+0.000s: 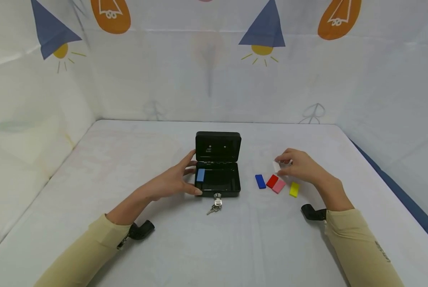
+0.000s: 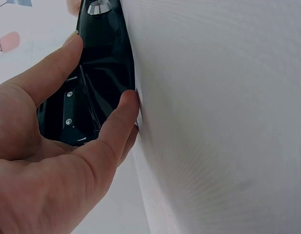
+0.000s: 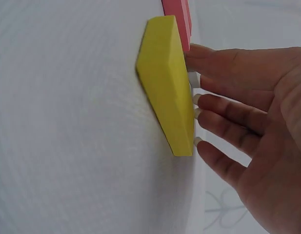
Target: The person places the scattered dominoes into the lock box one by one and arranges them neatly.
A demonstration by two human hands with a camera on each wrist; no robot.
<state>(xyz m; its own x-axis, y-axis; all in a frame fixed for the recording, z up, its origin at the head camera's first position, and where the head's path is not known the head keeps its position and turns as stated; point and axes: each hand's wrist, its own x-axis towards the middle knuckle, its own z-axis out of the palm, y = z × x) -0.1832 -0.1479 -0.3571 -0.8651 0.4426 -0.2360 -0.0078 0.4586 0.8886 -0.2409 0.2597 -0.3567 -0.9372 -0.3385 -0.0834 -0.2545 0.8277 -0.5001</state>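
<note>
Head view: nearest me, keys (image 1: 212,209) lie before the open box (image 1: 219,177); the left hand (image 1: 171,181) grips its left side. Past the yellow block (image 1: 294,189) and red block (image 1: 272,181), the right hand (image 1: 301,164) pinches the white block (image 1: 276,166) in its fingers. I judge this a pick-up, calling next for a clean lift.

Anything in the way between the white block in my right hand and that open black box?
Only low things: the blue block lies on the table beside the direct path, then the black box's right wall.
</note>
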